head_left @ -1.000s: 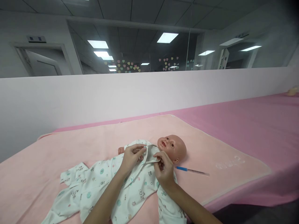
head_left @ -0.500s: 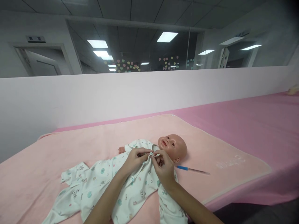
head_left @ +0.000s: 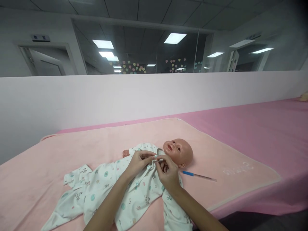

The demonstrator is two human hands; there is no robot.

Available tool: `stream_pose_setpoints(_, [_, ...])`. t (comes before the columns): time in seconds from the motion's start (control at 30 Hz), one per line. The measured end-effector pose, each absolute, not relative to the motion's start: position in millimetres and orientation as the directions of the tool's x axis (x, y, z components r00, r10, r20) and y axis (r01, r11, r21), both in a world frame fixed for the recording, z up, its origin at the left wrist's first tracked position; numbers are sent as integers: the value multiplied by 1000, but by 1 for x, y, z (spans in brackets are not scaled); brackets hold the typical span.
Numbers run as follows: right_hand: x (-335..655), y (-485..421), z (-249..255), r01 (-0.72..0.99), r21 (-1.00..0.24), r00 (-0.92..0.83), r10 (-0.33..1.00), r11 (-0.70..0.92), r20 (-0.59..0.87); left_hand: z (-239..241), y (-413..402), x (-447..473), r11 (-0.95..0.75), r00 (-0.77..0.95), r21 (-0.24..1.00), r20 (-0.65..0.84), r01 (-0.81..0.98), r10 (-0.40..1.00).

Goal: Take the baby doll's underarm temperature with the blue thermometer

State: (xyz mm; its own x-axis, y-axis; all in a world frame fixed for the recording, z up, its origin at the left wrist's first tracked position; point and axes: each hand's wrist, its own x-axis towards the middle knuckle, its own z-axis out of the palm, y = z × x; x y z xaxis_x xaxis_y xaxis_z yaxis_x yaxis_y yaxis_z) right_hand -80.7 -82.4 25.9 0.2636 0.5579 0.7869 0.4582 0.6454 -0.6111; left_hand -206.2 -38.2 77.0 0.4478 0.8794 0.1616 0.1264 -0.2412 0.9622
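A baby doll (head_left: 180,152) lies on its back with its head to the right, dressed in a white printed romper (head_left: 138,205) with buttons down the front. My left hand (head_left: 141,163) pinches the romper's front edge just below the neckline, around the top button (head_left: 155,157). Facing it, my right hand (head_left: 167,170) grips the same edge from the doll's near side, fingers curled. A second button (head_left: 149,167) shows under my left fingertips, and another button (head_left: 137,183) sits lower on the front. My fingers partly cover the top button and its buttonhole.
A thermometer-like stick with a blue end (head_left: 188,173) lies right of the doll. Under everything is a peach blanket (head_left: 231,154) on a pink-covered table (head_left: 271,128). Behind stands a low white wall (head_left: 144,99) with glass (head_left: 141,41) above.
My left fingers have shifted slightly, and the second button now shows beneath them. Both hands stay at the neckline. The view has moved a little.
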Motion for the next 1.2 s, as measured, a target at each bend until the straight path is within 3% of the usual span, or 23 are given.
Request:
stream_pose_setpoints(0.2, [-80, -80, 23, 472, -590, 254, 540, 655, 803, 82, -41, -206, -259, 485, 954, 159, 148, 860])
stream_pose_setpoints(0.47, [-79, -79, 25, 432, -673, 308, 603, 601, 736, 83, -40, -211, -269, 542, 951, 147, 153, 827])
stream_pose_setpoints(0.9, [-79, -79, 25, 425, -753, 373, 660, 503, 652, 77, -42, -209, -504, 561, 799, 264, 329, 785])
stream_pose_setpoints(1.2, [-78, -81, 25, 365, -765, 271, 726, 530, 633, 72, -40, -209, -505, 514, 774, 276, 382, 812])
